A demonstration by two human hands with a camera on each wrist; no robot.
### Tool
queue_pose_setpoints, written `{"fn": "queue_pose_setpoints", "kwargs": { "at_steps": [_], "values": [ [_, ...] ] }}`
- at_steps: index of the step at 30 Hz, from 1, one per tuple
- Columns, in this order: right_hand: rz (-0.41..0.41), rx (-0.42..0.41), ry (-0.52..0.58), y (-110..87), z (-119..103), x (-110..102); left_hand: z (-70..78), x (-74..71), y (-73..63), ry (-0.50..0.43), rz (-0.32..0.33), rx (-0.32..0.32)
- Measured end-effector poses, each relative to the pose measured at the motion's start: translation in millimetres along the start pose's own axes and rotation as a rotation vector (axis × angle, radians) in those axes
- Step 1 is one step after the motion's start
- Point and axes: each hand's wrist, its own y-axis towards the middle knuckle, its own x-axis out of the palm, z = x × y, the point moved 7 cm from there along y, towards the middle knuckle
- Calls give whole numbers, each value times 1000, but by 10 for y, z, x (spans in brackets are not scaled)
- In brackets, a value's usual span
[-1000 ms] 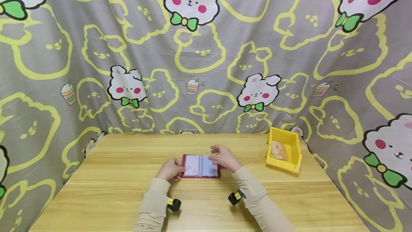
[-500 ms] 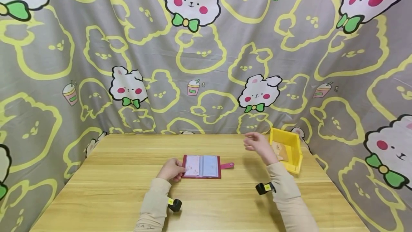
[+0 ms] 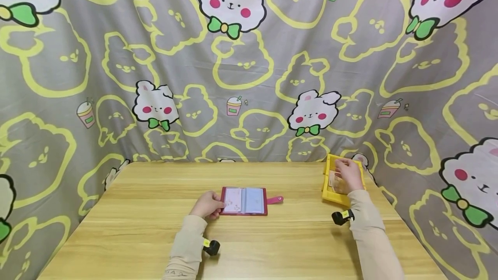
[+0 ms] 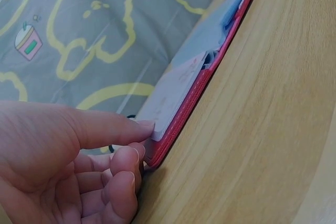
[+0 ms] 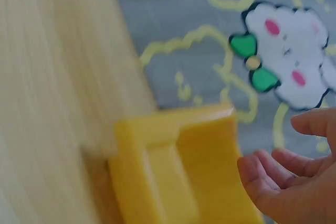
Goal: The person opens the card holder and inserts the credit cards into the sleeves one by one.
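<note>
A red card holder (image 3: 254, 201) lies spread on the table, with clear sleeves and a pale printed card (image 3: 232, 201) on its left side. At its left edge, my left hand (image 3: 207, 205) pinches the cover. In the left wrist view the thumb (image 4: 142, 128) presses on the card's corner, with the other fingers curled beside the red edge. Over the yellow bin (image 3: 335, 198) hovers my right hand (image 3: 349, 175), its fingers loosely bent with nothing between them. Brown-and-cream cards (image 3: 333, 180) inside the bin are partly hidden by that hand.
A pink snap strap (image 3: 276, 200) sticks out to the right of the card holder. The wooden table (image 3: 249, 245) ends at a grey patterned curtain (image 3: 249, 133) at the back and sides. The bin stands near the back right corner.
My right hand has left the card holder's right side and travelled right to the yellow bin, uncovering the strap. The left hand has stayed on the card holder.
</note>
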Motion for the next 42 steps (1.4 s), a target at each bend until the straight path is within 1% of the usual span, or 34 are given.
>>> {"fn": "queue_pose_setpoints", "kwargs": {
  "at_steps": [2,7,11,17,19,22,24,26,29,32,35,42],
  "values": [
    [-3,20,-35,42,77,-25,4,-9,1,1,1,1],
    [-21,85,-58,144,246,-52,19,-28,-3,8,-3,4],
    [-29,136,-26,202,353,-51,33,-35,-5,5,-3,10],
    [-51,173,-9,208,439,-41,50,-26,-17,6,-3,6],
    [-47,176,-32,207,454,-47,46,-23,-16,2,-3,2],
    [-18,183,-24,219,472,-60,49,-27,-18,-3,-2,8],
    [-6,187,3,223,477,-66,46,-32,-17,-7,0,10],
    [1,198,67,222,484,-70,47,-37,-17,-10,2,13],
    [-15,199,168,218,478,-70,41,-42,-14,-10,4,15],
    [-34,199,237,212,468,-67,34,-40,-17,-7,7,14],
    [-44,208,244,195,467,-62,22,-30,-19,-7,8,11],
    [-35,259,225,125,501,-43,11,-5,-15,-16,0,21]
  ]
}}
